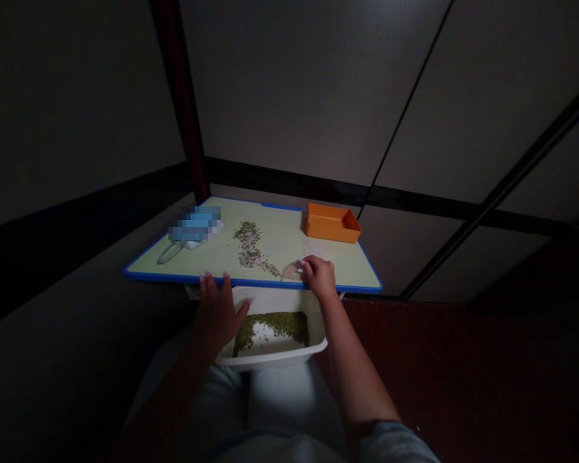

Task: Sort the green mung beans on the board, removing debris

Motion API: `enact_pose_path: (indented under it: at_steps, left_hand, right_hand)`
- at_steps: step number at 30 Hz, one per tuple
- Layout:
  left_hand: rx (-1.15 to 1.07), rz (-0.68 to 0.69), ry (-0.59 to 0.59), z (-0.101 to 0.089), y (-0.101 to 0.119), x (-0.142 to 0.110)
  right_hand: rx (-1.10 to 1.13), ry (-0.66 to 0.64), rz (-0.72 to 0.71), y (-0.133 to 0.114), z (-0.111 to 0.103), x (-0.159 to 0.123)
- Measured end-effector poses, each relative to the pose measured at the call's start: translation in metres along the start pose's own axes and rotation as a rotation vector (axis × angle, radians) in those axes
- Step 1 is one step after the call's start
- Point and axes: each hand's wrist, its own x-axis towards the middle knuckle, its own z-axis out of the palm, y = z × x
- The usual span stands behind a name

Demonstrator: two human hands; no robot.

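My right hand is above the near edge of the small table, its fingers closed on a thin, see-through curved piece. That piece touches the tabletop at the end of a trail of small green and pale grains. Fingers spread, my left hand lies at the table's blue front edge and over the left rim of a white basin. Inside the basin, green grains line the far side and the left side, with part of the white bottom bare.
An orange rectangular box stands at the table's back right. To the left lies a blurred light-blue item with a loop. The pale tabletop has a raised blue rim. Dark cabinet panels rise behind it.
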Motion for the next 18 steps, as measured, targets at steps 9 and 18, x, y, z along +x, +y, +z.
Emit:
enact_pose_path:
  at_steps: [9,18]
  left_hand:
    - [0.003,-0.005,0.001,0.002,-0.001,0.0]
    - [0.019,0.018,0.021,0.005,-0.003,-0.001]
  right_hand:
    - [0.044,-0.053,-0.076,0.001,0.001,0.001]
    - [0.314,0.052,-0.112,0.01,0.011,-0.001]
